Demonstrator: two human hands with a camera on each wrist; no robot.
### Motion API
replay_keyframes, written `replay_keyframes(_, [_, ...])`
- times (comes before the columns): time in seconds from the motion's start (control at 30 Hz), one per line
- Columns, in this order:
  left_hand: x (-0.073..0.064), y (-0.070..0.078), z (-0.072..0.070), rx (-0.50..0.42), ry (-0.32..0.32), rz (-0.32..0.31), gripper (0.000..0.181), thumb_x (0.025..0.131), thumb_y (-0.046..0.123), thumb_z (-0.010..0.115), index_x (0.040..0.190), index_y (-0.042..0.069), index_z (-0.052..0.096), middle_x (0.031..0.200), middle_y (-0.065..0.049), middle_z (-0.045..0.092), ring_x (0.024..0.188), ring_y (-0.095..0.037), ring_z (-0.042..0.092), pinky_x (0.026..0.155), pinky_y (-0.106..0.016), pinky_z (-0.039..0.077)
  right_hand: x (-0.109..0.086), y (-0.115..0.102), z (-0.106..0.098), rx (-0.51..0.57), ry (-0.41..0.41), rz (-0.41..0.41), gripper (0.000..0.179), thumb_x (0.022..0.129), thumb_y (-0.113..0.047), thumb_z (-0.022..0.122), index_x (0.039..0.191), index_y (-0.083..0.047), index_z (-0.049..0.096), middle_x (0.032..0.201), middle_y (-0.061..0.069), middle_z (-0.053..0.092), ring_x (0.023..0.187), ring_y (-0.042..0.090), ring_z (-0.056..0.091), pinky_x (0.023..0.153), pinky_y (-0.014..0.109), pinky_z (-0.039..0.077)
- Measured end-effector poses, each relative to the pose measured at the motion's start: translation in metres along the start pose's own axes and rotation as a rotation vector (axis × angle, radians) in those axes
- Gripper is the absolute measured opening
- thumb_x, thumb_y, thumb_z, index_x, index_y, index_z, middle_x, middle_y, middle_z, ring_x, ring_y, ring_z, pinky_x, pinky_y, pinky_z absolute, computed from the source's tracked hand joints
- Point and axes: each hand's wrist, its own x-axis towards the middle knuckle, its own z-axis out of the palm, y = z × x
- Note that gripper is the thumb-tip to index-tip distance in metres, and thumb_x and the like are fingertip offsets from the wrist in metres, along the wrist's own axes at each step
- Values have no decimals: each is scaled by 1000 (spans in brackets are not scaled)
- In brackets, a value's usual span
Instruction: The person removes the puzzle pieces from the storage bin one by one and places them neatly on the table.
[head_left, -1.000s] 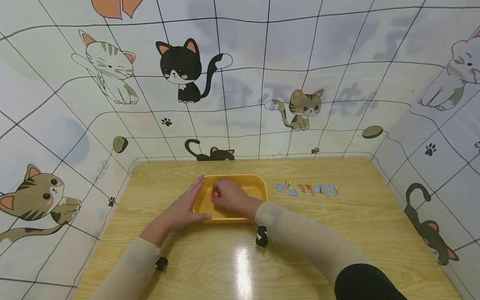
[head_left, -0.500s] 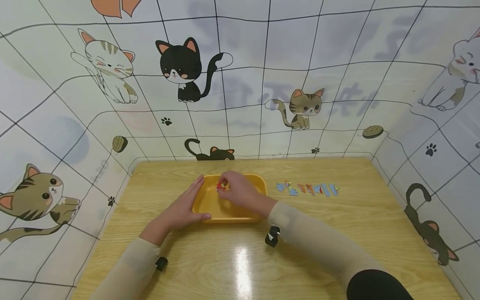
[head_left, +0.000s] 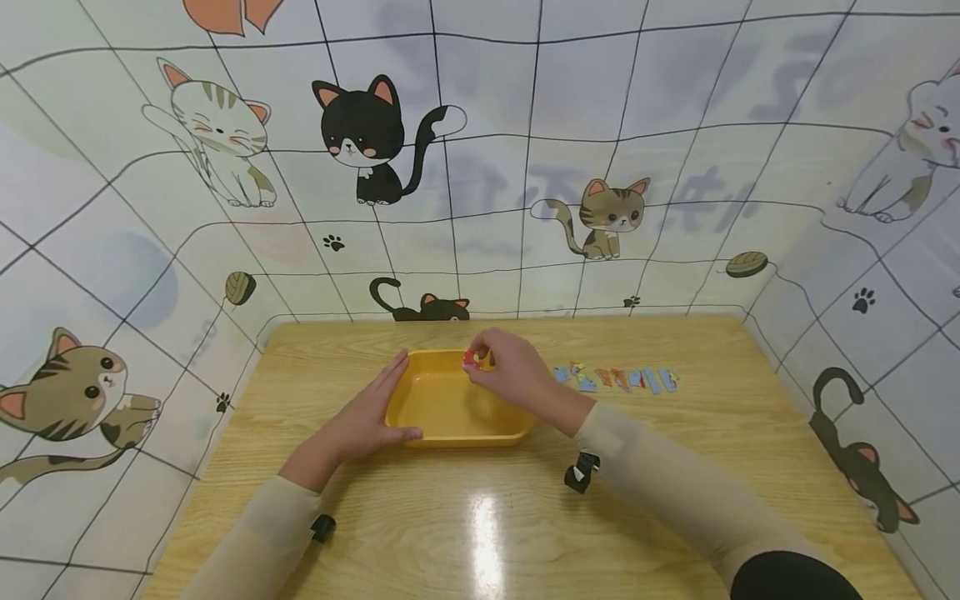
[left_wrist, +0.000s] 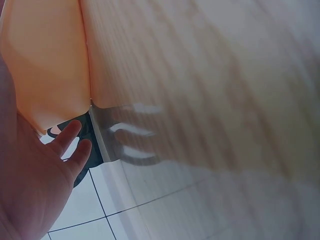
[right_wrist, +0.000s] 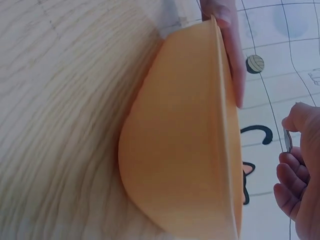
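In the head view, my left hand [head_left: 367,414] rests against the left end of the yellow plastic tray [head_left: 465,440], its fingers straight along the rim and the thumb at the near corner. Above the tray's far right part, my right hand [head_left: 517,372] pinches a small red puzzle piece [head_left: 471,359] with some yellow on it. The right wrist view shows that piece [right_wrist: 287,140] edge-on as a thin grey sliver between thumb and fingers. No other piece shows inside the tray.
Right of the tray, several small blue, orange and yellow puzzle pieces [head_left: 618,379] lie in a row on the wooden table [head_left: 420,525]. Walls covered with a cat-patterned sheet [head_left: 495,167] close off the back and both sides.
My right hand has lifted from the tray's left part and moved right and away from me, carrying the red puzzle piece. The left hand has stayed at the tray's left end.
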Motion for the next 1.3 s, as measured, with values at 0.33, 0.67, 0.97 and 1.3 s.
replay_keyframes(0.33, [0,-2,2,-4,2,5,133,86,65,89,179,10,12,187,-5,7,169,-35,20,131,-61,26,-16,15,-31,-16,58,44,23,99,-29,82,113,-13,75,104,-1,72,87,18,61,75,36,54])
replay_keyframes(0.67, [0,-1,1,-4,-3,3,134,86,70,86,179,11,10,187,-6,7,169,-34,19,132,-60,25,-35,37,-49,2,129,71,24,101,-29,81,116,-11,74,105,2,71,90,20,62,73,37,54])
replay_keyframes(0.97, [0,-1,1,-3,-1,-5,132,87,60,90,179,11,10,187,-3,5,169,-33,18,132,-59,24,-52,62,-60,-46,206,88,27,101,-27,82,120,-9,74,106,4,72,91,24,64,73,38,55])
replay_keyframes(1.3, [0,-1,2,0,1,-6,131,87,60,91,179,11,11,187,-3,6,169,-33,19,132,-59,25,-69,85,-75,-89,296,57,26,100,-23,85,116,-6,73,100,6,70,86,22,62,66,38,51])
